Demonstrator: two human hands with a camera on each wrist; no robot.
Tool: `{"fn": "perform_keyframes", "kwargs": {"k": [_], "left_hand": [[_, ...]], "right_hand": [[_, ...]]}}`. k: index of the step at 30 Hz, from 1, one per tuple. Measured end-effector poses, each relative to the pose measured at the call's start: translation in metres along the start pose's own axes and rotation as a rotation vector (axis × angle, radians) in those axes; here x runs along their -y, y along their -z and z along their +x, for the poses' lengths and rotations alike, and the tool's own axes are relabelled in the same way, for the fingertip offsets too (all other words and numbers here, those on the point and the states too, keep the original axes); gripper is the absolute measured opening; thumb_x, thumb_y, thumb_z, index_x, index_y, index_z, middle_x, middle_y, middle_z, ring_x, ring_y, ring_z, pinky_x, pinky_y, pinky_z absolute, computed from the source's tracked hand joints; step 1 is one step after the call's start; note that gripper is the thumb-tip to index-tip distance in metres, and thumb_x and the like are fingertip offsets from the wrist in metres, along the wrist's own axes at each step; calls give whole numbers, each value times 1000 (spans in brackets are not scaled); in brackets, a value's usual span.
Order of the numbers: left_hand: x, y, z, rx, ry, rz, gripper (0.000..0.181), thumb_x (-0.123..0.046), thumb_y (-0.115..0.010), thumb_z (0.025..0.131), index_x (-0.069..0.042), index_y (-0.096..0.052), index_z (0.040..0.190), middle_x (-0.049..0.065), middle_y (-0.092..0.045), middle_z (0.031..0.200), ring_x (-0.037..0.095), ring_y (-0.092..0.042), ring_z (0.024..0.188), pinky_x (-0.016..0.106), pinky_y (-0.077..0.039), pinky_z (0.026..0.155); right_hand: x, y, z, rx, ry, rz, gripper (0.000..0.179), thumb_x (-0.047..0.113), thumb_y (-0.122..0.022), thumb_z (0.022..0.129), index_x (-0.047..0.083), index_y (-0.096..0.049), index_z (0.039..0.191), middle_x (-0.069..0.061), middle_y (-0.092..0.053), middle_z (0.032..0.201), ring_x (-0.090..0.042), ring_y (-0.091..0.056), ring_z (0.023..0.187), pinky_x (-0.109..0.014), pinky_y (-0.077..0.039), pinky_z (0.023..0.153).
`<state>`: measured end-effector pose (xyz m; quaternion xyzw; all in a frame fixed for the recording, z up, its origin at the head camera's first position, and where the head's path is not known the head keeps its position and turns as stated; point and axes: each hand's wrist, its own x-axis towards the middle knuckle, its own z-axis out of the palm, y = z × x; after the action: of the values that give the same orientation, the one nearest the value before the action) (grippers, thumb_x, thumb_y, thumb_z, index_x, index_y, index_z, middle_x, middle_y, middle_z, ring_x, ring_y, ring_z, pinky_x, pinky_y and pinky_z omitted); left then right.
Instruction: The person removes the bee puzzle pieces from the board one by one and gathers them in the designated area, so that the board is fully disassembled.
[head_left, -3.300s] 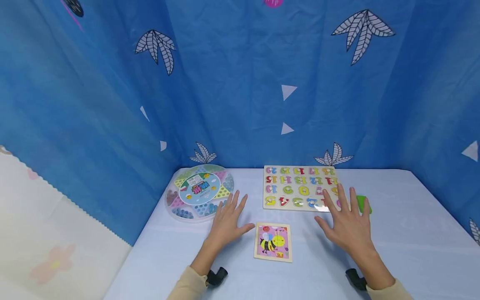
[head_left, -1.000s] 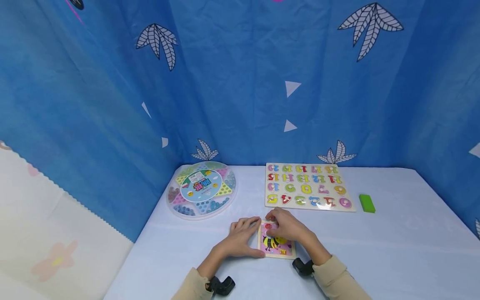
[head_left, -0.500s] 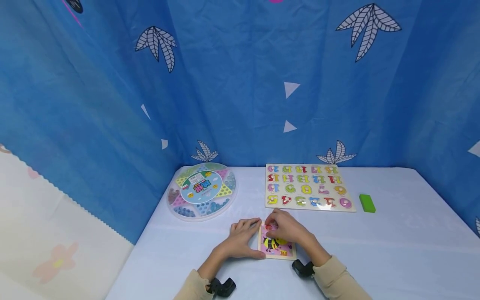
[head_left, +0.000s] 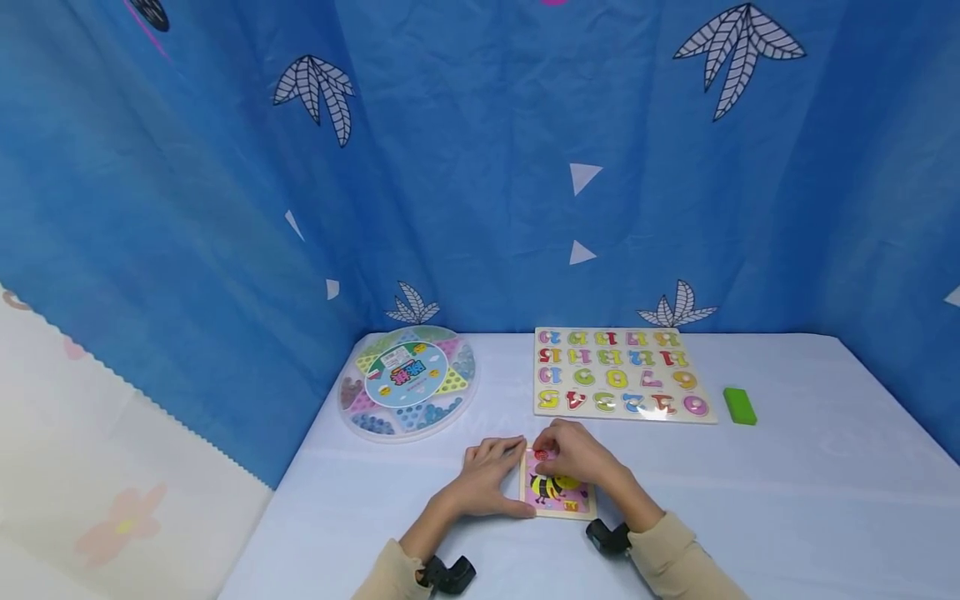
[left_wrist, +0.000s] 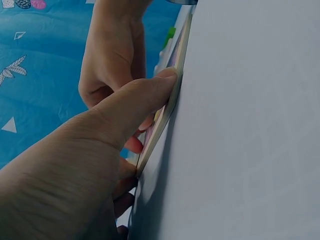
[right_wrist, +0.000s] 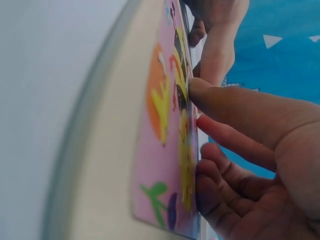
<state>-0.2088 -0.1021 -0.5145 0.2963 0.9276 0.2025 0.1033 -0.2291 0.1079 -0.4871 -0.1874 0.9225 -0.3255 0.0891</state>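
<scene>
A small square wooden jigsaw puzzle (head_left: pixel 558 505) with a bee picture lies flat on the white-covered table. My left hand (head_left: pixel 487 481) holds its left side. The left thumb (left_wrist: pixel 162 82) presses the near edge of the pale frame, and the fingers are at the far left corner. My right hand (head_left: pixel 577 457) reaches over the top of the puzzle. In the right wrist view, the right thumb (right_wrist: pixel 202 91) and forefinger touch the picture face while the other fingers curl. Whether they pinch a single piece cannot be made out.
Behind the puzzle lies a wooden number board (head_left: pixel 626 415) with coloured numerals. A green block (head_left: pixel 740 407) lies to its right. At the back left is a round, clear-lidded game box (head_left: pixel 408 375) with a star pattern. Blue patterned cloth (head_left: pixel 480 208) hangs behind the table.
From their spread position over the table at first, both hands have come in to the puzzle. Over the last second they have stayed there almost still.
</scene>
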Motion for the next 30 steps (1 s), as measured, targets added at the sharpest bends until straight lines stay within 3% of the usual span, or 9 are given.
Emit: {"fn": "perform_keyframes", "kwargs": {"k": [8,12,20,30], "left_hand": [[1,1,-3,29,25,-31,105,-67,-69,75,-18,-24,156,-3,-22,163,19,-20,151,52,-21,118],[0,0,-3,35,26,-51,107,-65,-71,74,-16,-23,156,0,-21,164,18,-17,152,48,-14,124],[0,0,-2,46,24,-61,108,-67,-70,74,-15,-22,156,0,-20,164,19,-17,152,45,-11,125],[0,2,0,49,10,-70,107,-64,-72,75,-14,-23,156,1,-21,164,20,-17,152,45,-12,125]], "right_hand": [[-1,-3,3,-7,4,25,23,21,-85,74,13,-72,93,4,-56,84,-11,-49,78,-19,-45,66],[0,-3,2,-3,-6,38,24,19,-85,74,14,-71,92,5,-57,85,-11,-50,77,-18,-46,67],[4,-4,3,-2,-33,72,25,14,-83,75,11,-70,96,4,-59,83,-11,-53,73,-18,-48,63],[4,-2,1,-38,-6,-16,23,17,-84,75,10,-73,95,5,-59,80,-9,-51,71,-17,-46,60]]}}
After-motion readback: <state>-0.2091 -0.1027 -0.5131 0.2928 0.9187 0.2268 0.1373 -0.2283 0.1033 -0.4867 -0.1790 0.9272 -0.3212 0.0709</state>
